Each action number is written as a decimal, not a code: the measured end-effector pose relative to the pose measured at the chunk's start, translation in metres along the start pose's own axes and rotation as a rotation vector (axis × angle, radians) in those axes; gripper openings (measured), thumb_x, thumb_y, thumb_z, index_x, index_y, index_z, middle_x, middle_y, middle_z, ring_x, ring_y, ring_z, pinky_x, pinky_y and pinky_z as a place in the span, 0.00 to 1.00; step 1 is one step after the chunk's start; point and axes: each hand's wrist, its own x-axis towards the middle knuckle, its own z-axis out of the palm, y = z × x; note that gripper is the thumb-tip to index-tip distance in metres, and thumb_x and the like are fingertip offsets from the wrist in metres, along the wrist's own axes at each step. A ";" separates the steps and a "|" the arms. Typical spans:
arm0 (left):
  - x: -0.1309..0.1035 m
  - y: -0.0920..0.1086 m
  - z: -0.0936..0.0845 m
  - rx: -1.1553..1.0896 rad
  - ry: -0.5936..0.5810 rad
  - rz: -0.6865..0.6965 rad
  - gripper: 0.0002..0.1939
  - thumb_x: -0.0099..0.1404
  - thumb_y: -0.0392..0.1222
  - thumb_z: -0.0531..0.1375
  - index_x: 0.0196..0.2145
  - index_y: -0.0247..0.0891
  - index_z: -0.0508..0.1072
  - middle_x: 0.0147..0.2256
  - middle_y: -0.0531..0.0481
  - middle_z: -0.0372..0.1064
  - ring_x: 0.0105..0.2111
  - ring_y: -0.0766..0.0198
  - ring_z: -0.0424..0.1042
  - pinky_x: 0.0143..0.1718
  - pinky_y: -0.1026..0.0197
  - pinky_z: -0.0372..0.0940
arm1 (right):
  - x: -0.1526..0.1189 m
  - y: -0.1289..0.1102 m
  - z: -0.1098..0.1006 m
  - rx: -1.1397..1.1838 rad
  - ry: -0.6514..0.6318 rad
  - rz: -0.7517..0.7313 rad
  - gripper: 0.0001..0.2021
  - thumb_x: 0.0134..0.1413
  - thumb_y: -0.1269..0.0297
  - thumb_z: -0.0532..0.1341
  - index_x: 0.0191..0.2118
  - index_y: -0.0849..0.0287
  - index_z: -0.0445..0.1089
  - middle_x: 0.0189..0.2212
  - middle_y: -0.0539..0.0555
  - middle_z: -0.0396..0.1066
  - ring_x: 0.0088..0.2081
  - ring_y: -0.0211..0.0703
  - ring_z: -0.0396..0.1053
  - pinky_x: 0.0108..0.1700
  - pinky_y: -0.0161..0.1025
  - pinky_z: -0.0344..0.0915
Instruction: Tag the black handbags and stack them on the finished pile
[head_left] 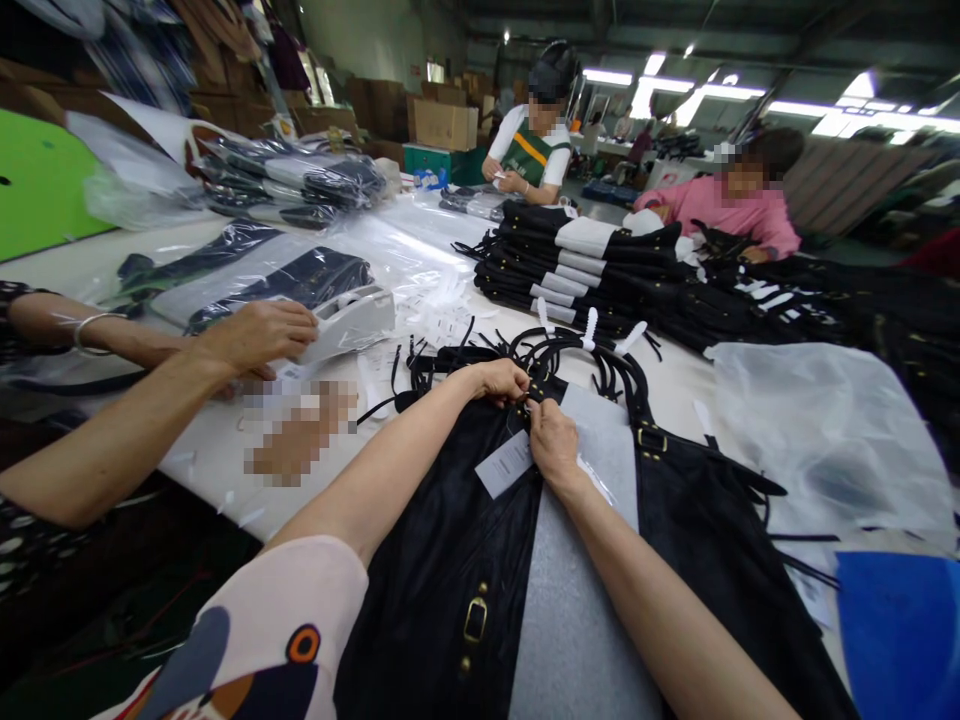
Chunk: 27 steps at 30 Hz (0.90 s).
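Observation:
Black bags (442, 530) with brass buckles lie in front of me, a grey sheet (581, 600) between their dark panels. Near the top edge, my left hand (501, 381) is closed at the base of a black strap. Close to its right, my right hand (553, 438) is closed too, its fingertips at the same spot. A white tag (504, 464) hangs below the two hands on a thin string. What is pinched between my fingers is too small to make out. Looped black handles (592, 350) with white wrappings stand just beyond.
A co-worker's hands and arms (255, 335) reach in at the left beside bagged items (300, 270). Stacked black bags (540, 265) lie behind. Clear plastic (825, 430) and a blue sheet (900, 630) are at the right. Two people work across the table.

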 end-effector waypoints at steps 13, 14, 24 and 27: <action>-0.002 -0.003 -0.002 -0.127 0.001 -0.011 0.08 0.45 0.27 0.56 0.25 0.34 0.72 0.18 0.56 0.64 0.18 0.73 0.61 0.19 0.71 0.58 | -0.002 0.014 0.006 0.426 0.095 -0.055 0.18 0.59 0.53 0.45 0.33 0.59 0.65 0.25 0.51 0.68 0.26 0.39 0.63 0.31 0.33 0.53; -0.003 -0.003 -0.002 -0.135 -0.001 -0.011 0.08 0.45 0.27 0.56 0.25 0.34 0.72 0.18 0.56 0.64 0.18 0.73 0.61 0.19 0.71 0.58 | -0.002 0.013 0.006 0.411 0.095 -0.057 0.18 0.58 0.53 0.45 0.32 0.59 0.65 0.25 0.51 0.68 0.26 0.39 0.63 0.31 0.33 0.53; 0.000 -0.003 -0.005 -0.103 -0.054 -0.036 0.07 0.48 0.27 0.56 0.25 0.33 0.71 0.18 0.56 0.62 0.17 0.74 0.60 0.19 0.71 0.59 | 0.000 0.000 0.000 0.103 0.061 0.050 0.15 0.60 0.56 0.48 0.35 0.61 0.65 0.27 0.55 0.69 0.28 0.40 0.63 0.28 0.34 0.46; 0.001 0.000 -0.007 -0.072 -0.092 -0.053 0.06 0.47 0.27 0.56 0.25 0.33 0.70 0.17 0.56 0.62 0.16 0.75 0.59 0.19 0.70 0.60 | 0.000 -0.002 -0.001 0.089 0.058 0.056 0.15 0.60 0.56 0.48 0.36 0.62 0.65 0.26 0.55 0.69 0.27 0.40 0.63 0.28 0.34 0.46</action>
